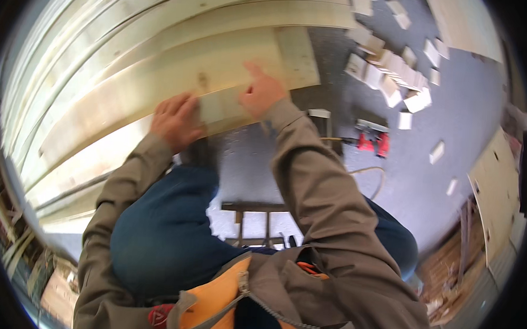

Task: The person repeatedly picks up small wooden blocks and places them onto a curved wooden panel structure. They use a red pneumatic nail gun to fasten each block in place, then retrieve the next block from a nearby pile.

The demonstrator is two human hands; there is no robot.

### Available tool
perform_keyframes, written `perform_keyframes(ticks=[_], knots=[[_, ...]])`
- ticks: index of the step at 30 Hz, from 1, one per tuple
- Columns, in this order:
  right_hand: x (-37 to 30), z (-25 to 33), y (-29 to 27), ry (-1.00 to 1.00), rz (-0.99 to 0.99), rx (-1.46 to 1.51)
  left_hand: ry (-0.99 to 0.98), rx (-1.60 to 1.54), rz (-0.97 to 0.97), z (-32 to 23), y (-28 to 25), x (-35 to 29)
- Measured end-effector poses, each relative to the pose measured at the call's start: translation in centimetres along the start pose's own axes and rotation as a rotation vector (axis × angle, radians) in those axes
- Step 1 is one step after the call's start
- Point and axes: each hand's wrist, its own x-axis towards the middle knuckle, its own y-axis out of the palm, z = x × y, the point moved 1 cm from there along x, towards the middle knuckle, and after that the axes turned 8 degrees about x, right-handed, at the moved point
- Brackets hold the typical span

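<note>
A long pale wooden board (239,54) lies across the front of a stack at the upper left, its near edge toward me. My left hand (176,122) is closed over that near edge, fingers on top. Further right along the same board, my right hand (263,95) is over the edge, blurred by motion. Its index finger stretches out above the wood while the other fingers curl, and nothing shows in it. The underside of the board at both hands is hidden.
More long boards (74,56) lie stacked at the left. Small wooden blocks (391,73) are piled and scattered on the grey floor (413,171). A red-handled tool (373,144) lies near a thin yellowish hose (382,182). Wooden panels (494,192) stand at right; a small dark frame (253,207) is between my legs.
</note>
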Motion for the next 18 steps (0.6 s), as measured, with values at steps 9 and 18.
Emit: perform_keyframes(ticks=[9,18], knots=[[-1.9,-11.2,-17.0,0.251,-0.549,-0.157,0.109,0.021,-0.108,1.0,2.4,-0.1],[-0.4,-21.4,-26.1,0.373,-0.488,-0.634,0.121,0.032,-0.057,1.3,2.7,0.2]])
